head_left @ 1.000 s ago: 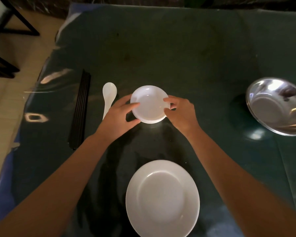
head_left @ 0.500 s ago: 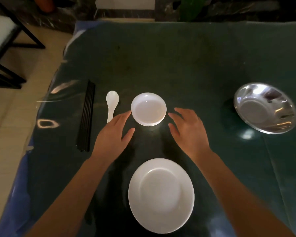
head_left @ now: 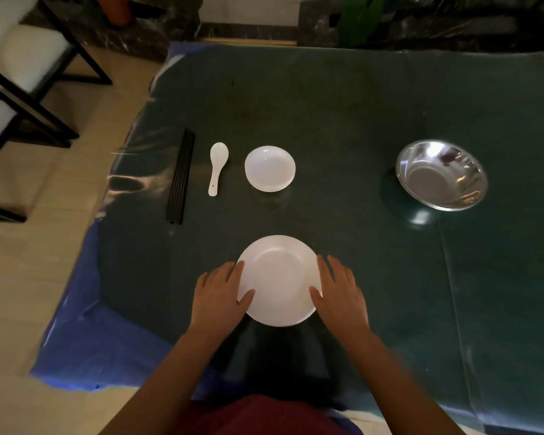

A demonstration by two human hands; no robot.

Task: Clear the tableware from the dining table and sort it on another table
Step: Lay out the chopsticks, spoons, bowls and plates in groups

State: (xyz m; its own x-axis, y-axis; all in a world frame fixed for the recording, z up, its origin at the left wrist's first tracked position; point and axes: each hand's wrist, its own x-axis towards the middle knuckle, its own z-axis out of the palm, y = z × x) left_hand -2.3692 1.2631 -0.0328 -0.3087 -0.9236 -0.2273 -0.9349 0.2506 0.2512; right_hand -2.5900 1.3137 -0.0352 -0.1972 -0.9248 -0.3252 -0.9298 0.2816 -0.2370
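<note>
A white plate point(head_left: 278, 277) lies near the front of the dark green table point(head_left: 343, 114). My left hand point(head_left: 219, 291) touches the plate's left rim and my right hand point(head_left: 338, 288) its right rim, fingers fairly straight, thumbs over the edge. Farther back stands a small stack of white saucers point(head_left: 270, 167). Left of it lie a white ceramic spoon point(head_left: 217, 166) and a bundle of black chopsticks point(head_left: 180, 177). A shiny steel bowl point(head_left: 442, 174) sits at the right.
A dark-framed chair with a white cushion point(head_left: 19, 58) stands on the tiled floor at the left. Blue cloth point(head_left: 85, 337) hangs over the table's near left corner. Plants and a dark stone ledge lie behind the table.
Both hands let go of the saucer stack, drew back toward me and now flank the large plate. The camera pulled back and shows more of the table.
</note>
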